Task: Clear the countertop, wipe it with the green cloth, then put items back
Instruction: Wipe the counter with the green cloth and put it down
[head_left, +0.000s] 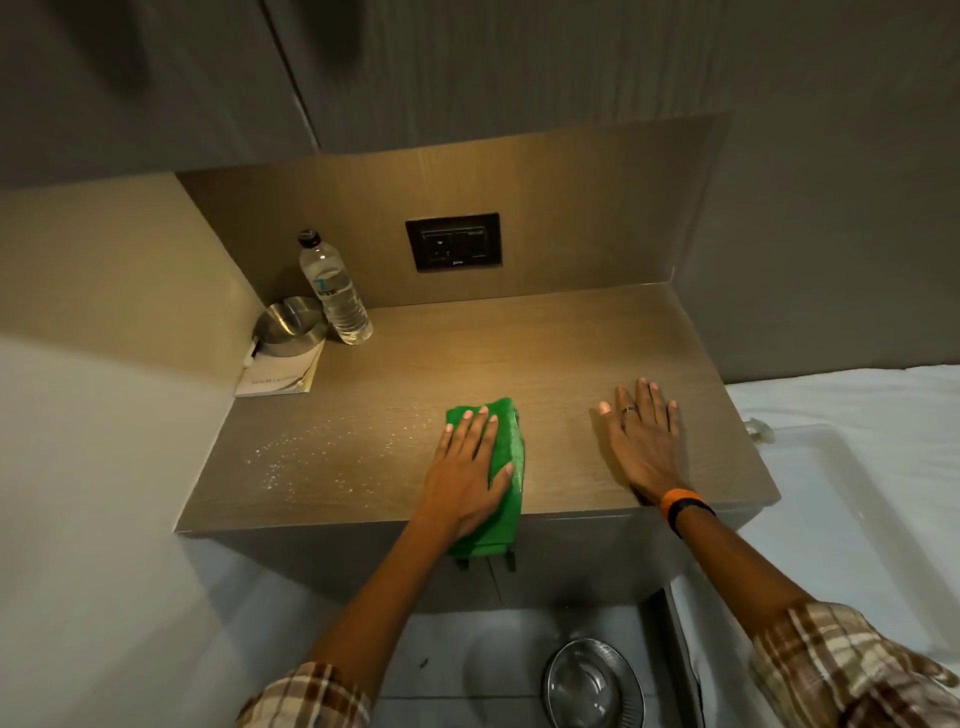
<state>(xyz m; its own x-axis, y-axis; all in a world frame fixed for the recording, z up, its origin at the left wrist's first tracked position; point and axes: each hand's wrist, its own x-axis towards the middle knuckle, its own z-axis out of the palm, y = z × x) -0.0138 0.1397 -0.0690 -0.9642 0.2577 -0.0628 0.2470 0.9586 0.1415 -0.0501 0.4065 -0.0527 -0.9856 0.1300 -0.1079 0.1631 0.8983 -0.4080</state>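
While the left hand (470, 470) presses flat, fingers spread, on the green cloth (506, 478) at the countertop's (519, 338) front edge (one end of the cloth hangs over it), the right hand (641, 439) lies open and empty on bare wood just beside it. A water bottle (335, 288), a steel bowl (288, 325) and a booklet (280, 376) crowd the back-left corner. Droplets (322, 452) speckle the surface left of the cloth. The middle and right stand clear to the back wall, which holds a socket (453, 241). Below, a steel bin (592, 686) stands on the floor.
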